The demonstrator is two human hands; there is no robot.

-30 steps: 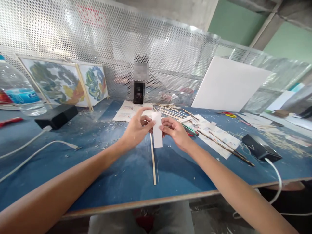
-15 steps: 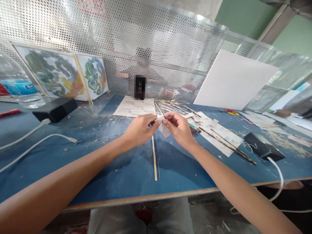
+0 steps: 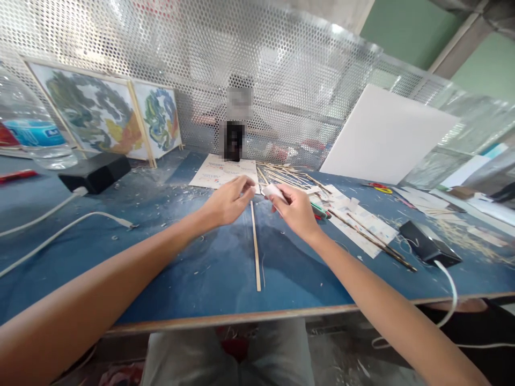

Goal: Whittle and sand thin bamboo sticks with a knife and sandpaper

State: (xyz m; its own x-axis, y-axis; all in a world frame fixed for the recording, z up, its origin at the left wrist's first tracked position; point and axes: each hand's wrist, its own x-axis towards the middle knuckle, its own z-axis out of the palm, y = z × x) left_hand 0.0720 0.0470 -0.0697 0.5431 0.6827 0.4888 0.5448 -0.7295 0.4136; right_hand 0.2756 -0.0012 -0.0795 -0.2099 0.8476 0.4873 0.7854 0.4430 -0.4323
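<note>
Between the thumb and fingers of my right hand (image 3: pixel 296 210) is a small folded piece of white paper (image 3: pixel 276 192). My left hand (image 3: pixel 228 201) is just to its left, apart from it, with thumb and fingertips pinched together. Whatever those fingertips hold is too small to make out. Below both hands a thin bamboo strip (image 3: pixel 255 246) lies lengthwise on the blue table (image 3: pixel 193 289), with a fine sliver beside it. A green-handled cutter (image 3: pixel 319 209) shows partly behind my right hand.
Beyond the hands are a printed sheet (image 3: pixel 209 170) and a pile of bamboo sticks (image 3: pixel 285 174). Dark rods (image 3: pixel 374 241) cross another sheet. Black boxes with white cables (image 3: pixel 94 172) stand left and right. A water bottle (image 3: pixel 38 134), painted panels (image 3: pixel 96 112) and yellow-handled scissors (image 3: pixel 380 187) are farther out.
My hands have moved apart. The white paper now stays in my right hand only, folded smaller and no longer hanging down. My left hand has shifted left and slightly up.
</note>
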